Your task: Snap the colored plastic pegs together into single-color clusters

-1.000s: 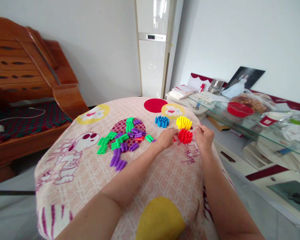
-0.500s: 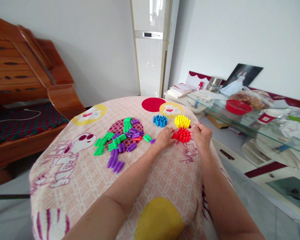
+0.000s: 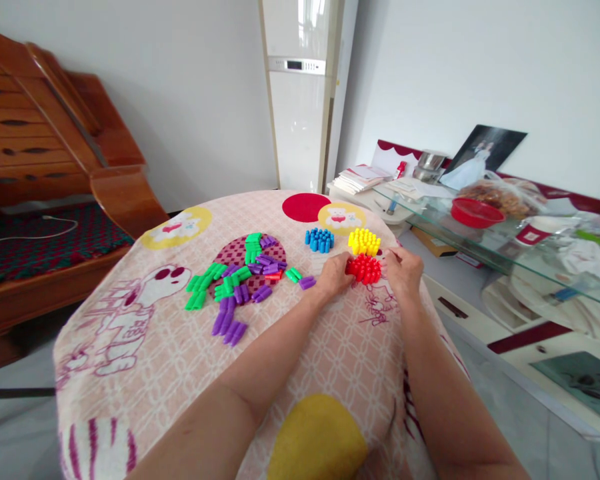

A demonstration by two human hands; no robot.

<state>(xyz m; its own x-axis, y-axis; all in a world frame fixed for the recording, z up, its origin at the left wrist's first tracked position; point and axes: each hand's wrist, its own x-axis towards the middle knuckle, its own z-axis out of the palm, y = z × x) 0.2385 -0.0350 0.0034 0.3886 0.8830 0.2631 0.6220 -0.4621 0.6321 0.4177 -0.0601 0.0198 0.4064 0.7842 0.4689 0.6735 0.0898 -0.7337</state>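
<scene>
A tight cluster of upright red plastic pegs (image 3: 367,269) stands on the cloth between my two hands. My left hand (image 3: 334,275) is at its left side, fingertips closed on a red peg at the cluster's edge. Close by on the right, my right hand (image 3: 404,272) has its fingers curled in; what they hold, if anything, is hidden. Just behind the red group are upright yellow pegs (image 3: 364,241), and blue pegs (image 3: 319,240) stand to their left. Green pieces (image 3: 225,288) and purple pieces (image 3: 225,316) lie on their sides at the left, with a little red among them.
A patterned cloth (image 3: 290,373) covers the round table. To the right, a glass shelf (image 3: 485,233) bears a red bowl (image 3: 477,213), a paper cup (image 3: 533,231) and bags. A wooden bench (image 3: 35,167) is at the left, and a tall white cabinet unit (image 3: 300,127) stands behind.
My left hand has moved slightly right, bringing the red piece from beside the cluster against its left edge. A purple piece near my left wrist shows more fully. My right hand has barely moved.
</scene>
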